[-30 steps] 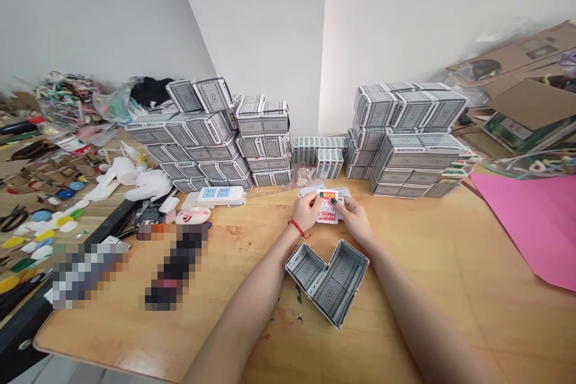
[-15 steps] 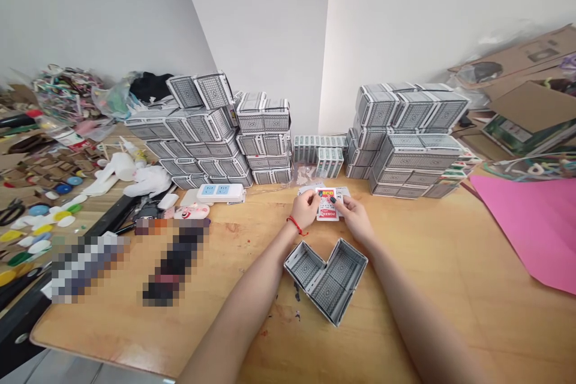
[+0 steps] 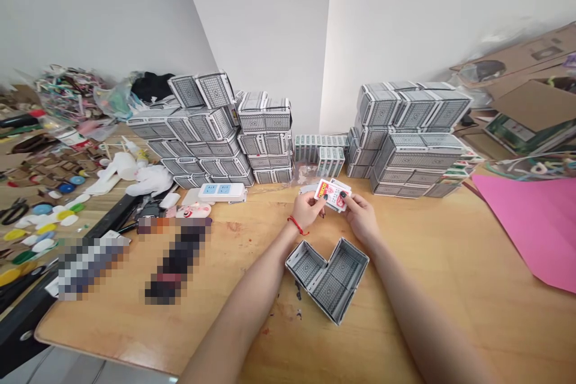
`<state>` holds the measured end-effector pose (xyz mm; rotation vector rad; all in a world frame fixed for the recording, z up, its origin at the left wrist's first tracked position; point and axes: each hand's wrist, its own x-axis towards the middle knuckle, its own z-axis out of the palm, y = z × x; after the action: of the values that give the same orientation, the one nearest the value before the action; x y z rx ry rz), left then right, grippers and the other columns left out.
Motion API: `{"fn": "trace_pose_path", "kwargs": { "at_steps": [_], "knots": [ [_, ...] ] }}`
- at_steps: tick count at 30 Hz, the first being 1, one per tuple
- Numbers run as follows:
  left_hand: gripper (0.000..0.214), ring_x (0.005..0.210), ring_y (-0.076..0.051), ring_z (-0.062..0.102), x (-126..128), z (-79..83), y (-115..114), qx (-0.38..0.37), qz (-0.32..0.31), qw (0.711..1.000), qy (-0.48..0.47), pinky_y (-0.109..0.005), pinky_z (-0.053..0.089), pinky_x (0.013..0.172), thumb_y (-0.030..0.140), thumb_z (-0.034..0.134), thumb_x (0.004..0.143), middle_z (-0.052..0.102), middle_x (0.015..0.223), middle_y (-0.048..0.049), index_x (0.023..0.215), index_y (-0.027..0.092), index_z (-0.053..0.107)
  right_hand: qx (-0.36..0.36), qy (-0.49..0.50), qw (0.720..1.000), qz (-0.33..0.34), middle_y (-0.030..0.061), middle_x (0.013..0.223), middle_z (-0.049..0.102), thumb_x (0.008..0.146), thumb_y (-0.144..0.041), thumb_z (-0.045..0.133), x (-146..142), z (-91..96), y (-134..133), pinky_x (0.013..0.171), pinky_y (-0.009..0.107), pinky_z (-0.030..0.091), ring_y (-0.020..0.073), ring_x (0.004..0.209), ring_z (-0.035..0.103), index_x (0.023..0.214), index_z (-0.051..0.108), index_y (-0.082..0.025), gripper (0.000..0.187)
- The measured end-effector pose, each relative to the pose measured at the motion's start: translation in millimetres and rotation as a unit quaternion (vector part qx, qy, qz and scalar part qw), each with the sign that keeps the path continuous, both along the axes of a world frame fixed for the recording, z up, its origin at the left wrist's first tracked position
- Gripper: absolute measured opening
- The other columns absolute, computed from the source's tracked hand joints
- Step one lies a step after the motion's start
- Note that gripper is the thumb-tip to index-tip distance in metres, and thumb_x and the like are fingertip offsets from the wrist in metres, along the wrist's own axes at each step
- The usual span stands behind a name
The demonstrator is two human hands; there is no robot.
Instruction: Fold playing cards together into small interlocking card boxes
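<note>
Both hands hold a few playing cards (image 3: 332, 193), tilted and fanned a little, with a red-and-white face on top. My left hand (image 3: 307, 209), a red string bracelet at its wrist, pinches the cards' left end. The right end is gripped by my right hand (image 3: 361, 216), its thumb lying on the face. Between my forearms, a heart-shaped open box (image 3: 330, 294) folded from grey patterned cards rests on the table. More cards (image 3: 308, 189) lie flat just behind my left hand.
Stacked card-made blocks stand at the back left (image 3: 198, 126) and back right (image 3: 414, 132). Small card packs (image 3: 330, 162) sit between them. Left is a white power strip (image 3: 226, 192); right, a pink sheet (image 3: 531, 228). Cluttered craft pieces (image 3: 49, 222) cover the far left.
The cards have turned from upright to a slant and spread apart slightly, lifting a little. Both hands keep hold of them. The heart-shaped box stays put.
</note>
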<state>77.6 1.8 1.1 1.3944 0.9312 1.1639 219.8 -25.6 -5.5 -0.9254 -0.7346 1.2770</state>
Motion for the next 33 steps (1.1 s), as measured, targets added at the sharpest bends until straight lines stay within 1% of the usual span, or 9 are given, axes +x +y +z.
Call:
{"fn": "trace_pose_path", "kwargs": {
  "at_steps": [2,8,13,19,22,25,27,30,33],
  "knots": [
    [0.023,0.036,-0.009,0.047,0,0.1,0,-0.002,-0.005,1.0,-0.002,-0.023,0.04,0.04,0.036,0.058,0.069,0.05,0.041,0.0034,0.062,0.015,0.055,0.001,-0.003,1.0,0.001,-0.0005,0.07,0.063,0.061,-0.04,0.069,1,0.9,0,0.065,0.028,0.048,0.0138,0.064,0.058,0.068,0.061,-0.019,0.023],
    [0.024,0.04,-0.009,0.05,1,0.8,4,0.002,0.019,1.0,-0.006,-0.022,0.041,0.043,0.038,0.056,0.071,0.054,0.044,0.0023,0.063,0.015,0.055,-0.004,-0.115,0.989,0.097,0.002,0.069,0.065,0.064,-0.044,0.065,0,5.8,-4,0.064,0.03,0.047,0.0147,0.061,0.058,0.078,0.062,-0.019,0.029],
    [0.024,0.039,-0.01,0.049,-1,1.6,2,0.0,0.002,1.0,0.004,-0.023,0.042,0.043,0.036,0.058,0.07,0.054,0.043,0.0017,0.058,0.015,0.056,-0.006,-0.126,0.987,0.097,0.0031,0.068,0.065,0.06,-0.046,0.067,2,4.6,-3,0.063,0.031,0.047,0.0157,0.06,0.057,0.081,0.061,-0.018,0.036],
    [0.023,0.043,-0.011,0.051,-1,2.1,2,0.005,-0.008,1.0,0.012,-0.025,0.043,0.047,0.032,0.058,0.07,0.056,0.046,0.0002,0.055,0.015,0.058,-0.003,-0.108,0.992,0.068,0.0032,0.068,0.064,0.063,-0.048,0.064,2,5.5,-4,0.06,0.03,0.046,0.0154,0.058,0.055,0.082,0.061,-0.019,0.035],
    [0.016,0.045,-0.01,0.052,-1,2.1,2,0.005,-0.015,1.0,-0.002,-0.024,0.044,0.046,0.03,0.06,0.068,0.061,0.058,-0.0007,0.071,0.014,0.062,-0.008,-0.095,0.993,0.064,0.0011,0.061,0.062,0.064,-0.047,0.063,1,5.6,-4,0.055,0.028,0.043,0.0137,0.053,0.053,0.08,0.061,-0.019,0.032],
    [0.043,0.054,-0.011,0.057,-2,2.1,2,-0.004,-0.016,0.998,-0.052,-0.023,0.046,0.049,0.025,0.062,0.066,0.065,0.082,-0.0029,0.108,0.019,0.052,-0.017,-0.124,0.989,0.075,-0.0013,0.051,0.057,0.065,-0.046,0.063,2,5.9,-5,0.047,0.025,0.037,0.0117,0.045,0.047,0.072,0.06,-0.018,0.029],
    [0.051,0.066,-0.013,0.06,-2,1.5,4,-0.015,-0.017,0.997,-0.073,-0.024,0.049,0.056,0.023,0.062,0.066,0.064,0.091,-0.0047,0.115,0.021,0.047,-0.02,-0.15,0.985,0.083,-0.0021,0.047,0.054,0.065,-0.045,0.062,2,6.4,-5,0.044,0.024,0.034,0.0108,0.042,0.044,0.067,0.058,-0.018,0.027],
    [0.038,0.075,-0.015,0.061,-2,-0.8,7,-0.031,-0.016,0.997,-0.073,-0.026,0.05,0.063,0.023,0.061,0.067,0.064,0.093,-0.0065,0.104,0.017,0.054,-0.019,-0.156,0.984,0.085,-0.0025,0.047,0.053,0.065,-0.043,0.062,2,6.9,-6,0.044,0.024,0.033,0.0108,0.043,0.043,0.064,0.056,-0.019,0.025],
    [0.027,0.065,-0.013,0.061,-2,-4.1,11,-0.046,0.013,0.997,-0.066,-0.025,0.049,0.06,0.022,0.061,0.066,0.065,0.079,-0.0039,0.092,0.016,0.056,-0.017,-0.173,0.982,0.073,-0.0027,0.048,0.052,0.065,-0.043,0.062,0,5.7,-5,0.046,0.024,0.033,0.0111,0.044,0.043,0.064,0.057,-0.019,0.024]
  ]
}}
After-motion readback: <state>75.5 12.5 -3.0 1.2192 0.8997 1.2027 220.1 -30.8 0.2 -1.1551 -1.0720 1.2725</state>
